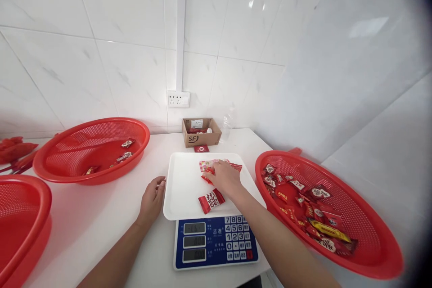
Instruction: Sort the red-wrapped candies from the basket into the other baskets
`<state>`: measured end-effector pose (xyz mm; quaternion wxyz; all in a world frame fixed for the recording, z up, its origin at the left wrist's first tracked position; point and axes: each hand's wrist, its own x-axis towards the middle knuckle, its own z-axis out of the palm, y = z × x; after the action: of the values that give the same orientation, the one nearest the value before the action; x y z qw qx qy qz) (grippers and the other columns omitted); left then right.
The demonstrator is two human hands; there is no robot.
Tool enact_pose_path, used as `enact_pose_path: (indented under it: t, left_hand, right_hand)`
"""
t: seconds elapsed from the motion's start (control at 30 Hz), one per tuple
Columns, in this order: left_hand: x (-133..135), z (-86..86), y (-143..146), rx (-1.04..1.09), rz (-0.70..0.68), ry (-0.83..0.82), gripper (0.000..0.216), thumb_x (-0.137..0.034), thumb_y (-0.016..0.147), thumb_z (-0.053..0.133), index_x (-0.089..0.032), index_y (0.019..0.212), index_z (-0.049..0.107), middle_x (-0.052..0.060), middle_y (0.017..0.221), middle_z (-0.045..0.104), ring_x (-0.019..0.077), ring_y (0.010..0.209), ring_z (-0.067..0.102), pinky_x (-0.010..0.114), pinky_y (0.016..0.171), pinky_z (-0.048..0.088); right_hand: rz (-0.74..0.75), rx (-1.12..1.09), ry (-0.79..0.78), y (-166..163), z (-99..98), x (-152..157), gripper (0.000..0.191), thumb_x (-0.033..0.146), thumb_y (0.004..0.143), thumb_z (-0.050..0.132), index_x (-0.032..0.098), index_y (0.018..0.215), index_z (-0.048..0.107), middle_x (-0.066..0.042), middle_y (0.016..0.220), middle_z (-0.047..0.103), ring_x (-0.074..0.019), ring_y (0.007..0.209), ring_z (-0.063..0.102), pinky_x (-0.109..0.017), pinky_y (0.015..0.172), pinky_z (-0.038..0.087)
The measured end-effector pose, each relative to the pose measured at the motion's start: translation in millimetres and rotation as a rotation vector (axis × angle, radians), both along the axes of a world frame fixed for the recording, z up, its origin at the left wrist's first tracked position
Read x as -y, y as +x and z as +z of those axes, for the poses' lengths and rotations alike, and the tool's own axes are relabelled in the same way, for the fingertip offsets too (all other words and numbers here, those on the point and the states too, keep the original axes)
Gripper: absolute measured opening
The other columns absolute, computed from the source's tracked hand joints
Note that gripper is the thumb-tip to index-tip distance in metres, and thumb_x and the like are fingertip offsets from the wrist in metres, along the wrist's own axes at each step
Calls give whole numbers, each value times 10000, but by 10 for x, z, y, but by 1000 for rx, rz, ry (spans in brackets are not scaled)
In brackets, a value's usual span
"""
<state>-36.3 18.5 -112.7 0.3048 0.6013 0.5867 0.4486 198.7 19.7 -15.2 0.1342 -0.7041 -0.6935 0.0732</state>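
My right hand (227, 178) is over the white tray (182, 189) of a weighing scale (216, 243). Its fingers are bent down and closed on a small red candy packet (207, 179), partly hidden under them. Beside those fingers lie a pink checked packet (204, 165) and another red packet (237, 167), both partly covered by the hand. Nearer to me on the tray is a red wrapped candy (211, 200) with white and dark lettering. My left hand (152, 200) rests on the table beside the tray's left edge, loosely curved, holding nothing.
A red basket (381, 252) with many mixed candies stands at the right. Left are a red basket (138, 155) with several candies and another red basket (25, 229). A small cardboard box (205, 140) is behind the tray, with a red packet (201, 148) in front.
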Motion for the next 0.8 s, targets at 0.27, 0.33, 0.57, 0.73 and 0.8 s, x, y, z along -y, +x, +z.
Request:
enact_pose_path:
  t: [0.27, 0.33, 0.57, 0.73, 0.8]
  left_hand:
    - [3, 5, 3, 3, -16, -8, 408, -508, 858, 378, -196, 1032, 576, 87, 1030, 668, 252, 913, 627, 382, 755, 498]
    - [1, -1, 1, 6, -17, -8, 402, -502, 860, 380, -199, 1035, 577, 85, 1031, 669, 250, 912, 628, 382, 759, 498]
    - [-11, -25, -7, 9, -16, -5, 411, -507, 857, 379, -199, 1034, 585, 82, 1024, 670, 247, 902, 628, 387, 774, 496]
    - [-12, -22, -3, 11, -25, -15, 411, -506, 858, 373, -197, 1030, 583, 87, 1035, 669, 251, 908, 629, 385, 764, 500]
    - [-6, -1, 2, 12, -29, -17, 401, -502, 854, 379, -203, 1022, 587, 82, 1024, 674, 252, 901, 632, 381, 752, 504]
  right_hand:
    - [90, -160, 6, -80, 19, 88, 134, 255, 772, 597, 205, 897, 600, -44, 923, 691, -212, 856, 620, -293, 682, 407]
    - [109, -206, 19, -92, 23, 126, 43, 247, 772, 596, 208, 787, 603, -18, 846, 689, -187, 794, 616, -276, 666, 402]
    - [45, -331, 149, 68, 41, 274, 122, 275, 791, 547, 209, 700, 594, -4, 744, 652, -173, 719, 593, -280, 649, 434]
    - [-10, -357, 212, 390, 34, 465, 198, 338, 838, 488, 208, 799, 631, -25, 790, 674, -180, 714, 613, -291, 650, 473]
    - [-20, -332, 228, 514, 8, 527, 231, 346, 849, 479, 207, 847, 663, -50, 852, 690, -207, 793, 621, -324, 708, 483]
